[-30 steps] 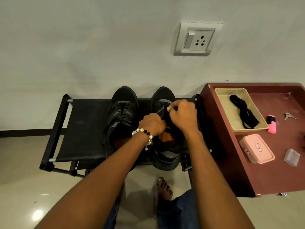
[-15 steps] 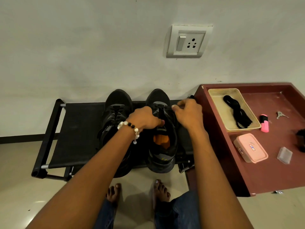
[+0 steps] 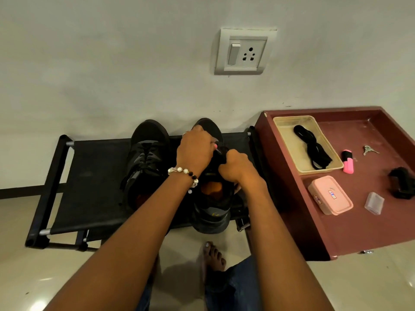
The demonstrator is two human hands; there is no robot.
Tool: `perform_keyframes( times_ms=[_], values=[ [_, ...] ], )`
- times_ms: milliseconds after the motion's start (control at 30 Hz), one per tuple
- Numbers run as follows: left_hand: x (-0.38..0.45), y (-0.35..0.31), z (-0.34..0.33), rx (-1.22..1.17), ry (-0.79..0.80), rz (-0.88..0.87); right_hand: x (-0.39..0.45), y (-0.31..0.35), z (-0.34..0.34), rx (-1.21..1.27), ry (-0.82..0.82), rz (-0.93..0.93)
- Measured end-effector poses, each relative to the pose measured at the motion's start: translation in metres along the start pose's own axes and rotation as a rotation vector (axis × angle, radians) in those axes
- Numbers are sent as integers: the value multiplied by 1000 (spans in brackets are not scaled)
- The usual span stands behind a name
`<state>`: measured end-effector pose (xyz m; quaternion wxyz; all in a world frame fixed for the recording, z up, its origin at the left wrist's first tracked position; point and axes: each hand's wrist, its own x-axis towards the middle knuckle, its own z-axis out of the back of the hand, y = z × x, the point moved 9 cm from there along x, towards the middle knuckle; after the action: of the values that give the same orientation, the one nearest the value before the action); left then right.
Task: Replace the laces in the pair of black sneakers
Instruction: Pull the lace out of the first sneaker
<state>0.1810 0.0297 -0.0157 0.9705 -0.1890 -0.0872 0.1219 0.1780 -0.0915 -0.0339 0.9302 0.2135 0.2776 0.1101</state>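
Two black sneakers stand side by side on a low black rack (image 3: 94,176). The left sneaker (image 3: 146,162) is laced. Both hands work over the right sneaker (image 3: 213,209), whose orange insole shows. My left hand (image 3: 195,151), with a bead bracelet at the wrist, covers the shoe's front and pinches the black lace. My right hand (image 3: 233,164) grips the lace or tongue at the shoe's throat; I cannot tell which. A bundle of black laces (image 3: 312,147) lies in a beige tray (image 3: 285,129) on the maroon table.
The maroon table (image 3: 359,225) stands right of the rack and holds a pink box (image 3: 330,195), a pink highlighter (image 3: 348,161), keys (image 3: 369,150), a clear small case (image 3: 374,203) and a black object (image 3: 403,182). A wall socket (image 3: 244,52) is above. My bare foot (image 3: 213,257) is on the tiled floor.
My left hand has moved forward over the right sneaker's front. My right hand has drawn back from the shoe's right side to its throat. The view shifted slightly.
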Motion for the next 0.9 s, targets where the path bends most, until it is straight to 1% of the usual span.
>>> perform_keyframes(
  times_ms=[100,200,367,433,533,633,733,767,833,900],
  values=[
    [-1,0,2,18,-34,39,2,-4,1,84,7,-3],
    [-6,-4,10,51,-54,91,2,-4,0,116,22,-6],
    [-14,-22,12,159,-82,39,1,-4,0,121,16,-6],
    [-11,-20,13,153,-103,31,1,-5,-1,135,19,-12],
    [-7,-8,14,85,-126,69,1,-6,-2,146,26,-27],
    [-7,13,16,4,-164,197,-1,-5,-3,148,35,-41],
    [-8,48,13,-175,-165,413,-2,-6,-5,170,59,-63],
    [-7,55,11,-233,-152,447,-3,-7,-5,177,65,-68],
    [-4,50,14,-257,-152,392,-4,-9,-4,179,66,-70],
    [0,30,23,-203,-141,227,-4,-9,-2,180,61,-67]
  ],
)
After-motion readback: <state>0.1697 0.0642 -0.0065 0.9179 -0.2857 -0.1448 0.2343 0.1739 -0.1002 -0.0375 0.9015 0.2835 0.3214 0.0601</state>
